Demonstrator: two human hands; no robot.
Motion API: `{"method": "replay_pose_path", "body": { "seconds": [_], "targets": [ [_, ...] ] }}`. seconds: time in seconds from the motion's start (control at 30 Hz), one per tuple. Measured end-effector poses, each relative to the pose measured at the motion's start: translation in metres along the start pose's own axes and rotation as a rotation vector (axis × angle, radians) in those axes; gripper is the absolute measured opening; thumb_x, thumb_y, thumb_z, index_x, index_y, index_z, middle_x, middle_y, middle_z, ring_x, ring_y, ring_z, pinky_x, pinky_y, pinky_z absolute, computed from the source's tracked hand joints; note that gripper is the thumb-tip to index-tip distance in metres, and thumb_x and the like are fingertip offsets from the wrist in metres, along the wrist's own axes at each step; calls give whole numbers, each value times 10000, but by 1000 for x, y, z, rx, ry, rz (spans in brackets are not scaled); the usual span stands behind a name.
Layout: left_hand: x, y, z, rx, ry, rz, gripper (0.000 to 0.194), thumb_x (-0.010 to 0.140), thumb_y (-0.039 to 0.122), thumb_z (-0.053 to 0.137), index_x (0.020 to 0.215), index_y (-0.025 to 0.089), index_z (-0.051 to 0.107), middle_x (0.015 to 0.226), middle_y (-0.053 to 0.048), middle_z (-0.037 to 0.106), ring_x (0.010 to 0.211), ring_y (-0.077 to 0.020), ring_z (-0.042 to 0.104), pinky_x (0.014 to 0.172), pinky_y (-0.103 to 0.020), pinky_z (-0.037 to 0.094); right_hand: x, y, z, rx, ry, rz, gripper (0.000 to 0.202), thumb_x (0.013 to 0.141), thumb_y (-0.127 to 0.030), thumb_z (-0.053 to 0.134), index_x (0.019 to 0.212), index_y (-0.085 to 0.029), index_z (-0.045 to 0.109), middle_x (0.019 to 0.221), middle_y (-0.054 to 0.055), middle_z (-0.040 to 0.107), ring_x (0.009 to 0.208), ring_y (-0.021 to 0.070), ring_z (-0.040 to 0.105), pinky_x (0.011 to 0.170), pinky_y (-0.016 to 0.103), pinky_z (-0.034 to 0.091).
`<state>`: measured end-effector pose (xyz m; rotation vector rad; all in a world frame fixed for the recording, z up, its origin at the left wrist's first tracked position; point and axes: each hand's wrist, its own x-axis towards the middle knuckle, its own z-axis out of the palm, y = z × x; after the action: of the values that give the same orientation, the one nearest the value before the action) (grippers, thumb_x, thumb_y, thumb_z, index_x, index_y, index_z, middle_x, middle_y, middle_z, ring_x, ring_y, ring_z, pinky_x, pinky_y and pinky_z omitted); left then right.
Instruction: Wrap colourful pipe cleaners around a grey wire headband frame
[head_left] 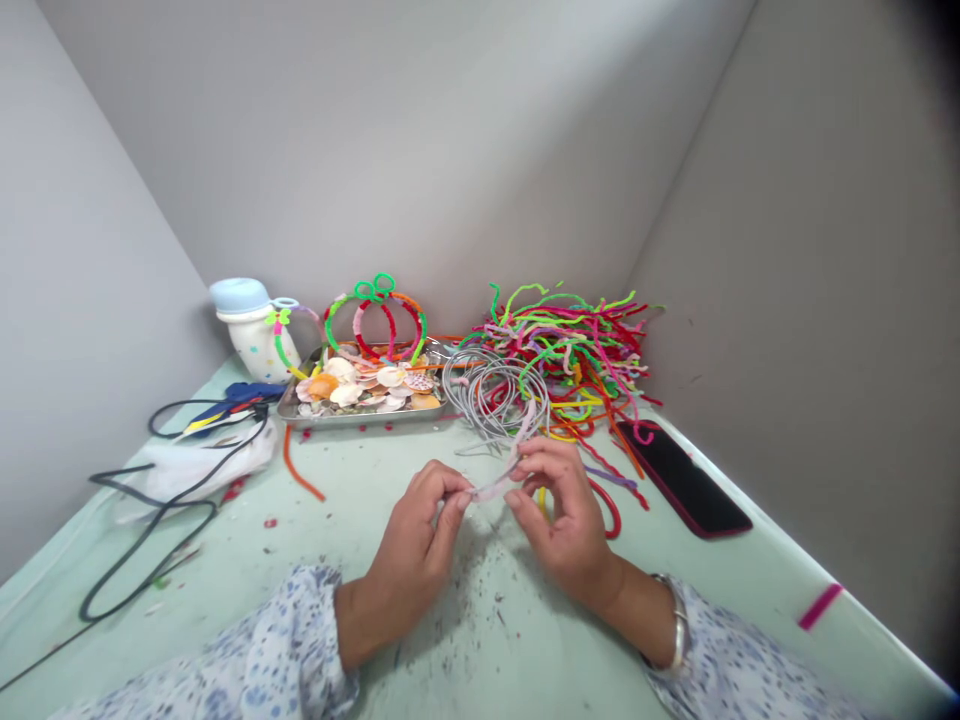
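Pinching a wire (491, 491) (pale pink-wrapped): left hand (421, 535), right hand (564, 515).

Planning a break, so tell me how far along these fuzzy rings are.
Looks done: colourful rings by the shell tray. In hand: pale pink strip with thin wire, between left hand and right hand. Left: probably finishing this piece; coiled wire and heaped fuzzy stems lie unused.

The phone (686, 480) lies right of the shell tray (360, 415).
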<state>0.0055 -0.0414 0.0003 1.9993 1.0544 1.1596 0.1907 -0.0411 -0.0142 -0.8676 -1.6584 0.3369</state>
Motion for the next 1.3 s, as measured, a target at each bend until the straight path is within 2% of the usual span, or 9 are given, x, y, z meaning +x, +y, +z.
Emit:
{"method": "replay_pose_path", "body": {
  "seconds": [0.13,0.23,0.33,0.4,0.5,0.67,0.83,1.0,1.3],
  "targets": [
    [0,1,0,-18,46,3,131,980,209,413,908,192,521,861,-16,517,798,-162,498,735,-284,395,1,-2,-1,-72,-112,-113,236,832,-128,628,1035,-221,552,1036,70,542,851,185,560,693,307,515],
    [-1,1,0,-39,33,19,127,978,192,413,919,194,525,878,-18,522,816,-160,502,744,-281,401,5,0,1,-134,-233,-128,218,847,-182,636,1056,-199,572,992,82,599,896,219,566,744,349,498],
    [0,0,0,-36,34,36,125,975,174,411,928,196,525,889,-18,521,833,-159,504,762,-281,403,8,1,3,-180,-285,-138,171,867,-227,627,1029,-182,595,961,87,642,925,240,563,823,397,459],
    [0,0,0,-28,41,43,122,973,167,413,932,196,523,891,-16,519,837,-157,504,767,-281,403,8,2,4,-190,-314,-145,134,883,-263,614,987,-180,614,911,79,657,883,236,565,804,392,446],
    [0,0,-1,-20,46,47,120,973,161,413,933,198,520,892,-14,516,834,-154,501,765,-278,402,7,2,3,-211,-326,-144,146,912,-304,567,920,-176,636,797,62,652,770,217,561,723,364,426],
    [0,-1,-1,-18,74,41,115,975,174,413,915,201,507,881,-9,506,821,-153,490,756,-275,397,4,-1,0,-164,-278,-163,151,925,-242,515,900,-164,641,673,31,621,624,169,552,620,303,400],
    [0,0,0,-30,85,8,121,979,194,410,900,200,501,856,-7,500,797,-154,486,737,-274,397,3,-2,-1,-158,-226,-162,116,906,-197,526,855,-181,629,665,27,615,621,170,551,611,296,401],
    [-1,1,1,-51,35,14,124,976,198,410,907,196,514,868,-18,511,809,-162,500,749,-286,407,4,-1,-1,-101,-174,-64,115,890,-223,554,961,-179,634,858,72,660,802,208,599,718,327,455],
    [-3,1,1,-73,-162,6,198,989,269,391,901,188,549,865,-37,552,823,-181,520,773,-323,408,4,0,5,153,-112,363,283,909,-361,558,683,-193,584,631,-7,572,597,147,532,580,263,429]
  ]
}}
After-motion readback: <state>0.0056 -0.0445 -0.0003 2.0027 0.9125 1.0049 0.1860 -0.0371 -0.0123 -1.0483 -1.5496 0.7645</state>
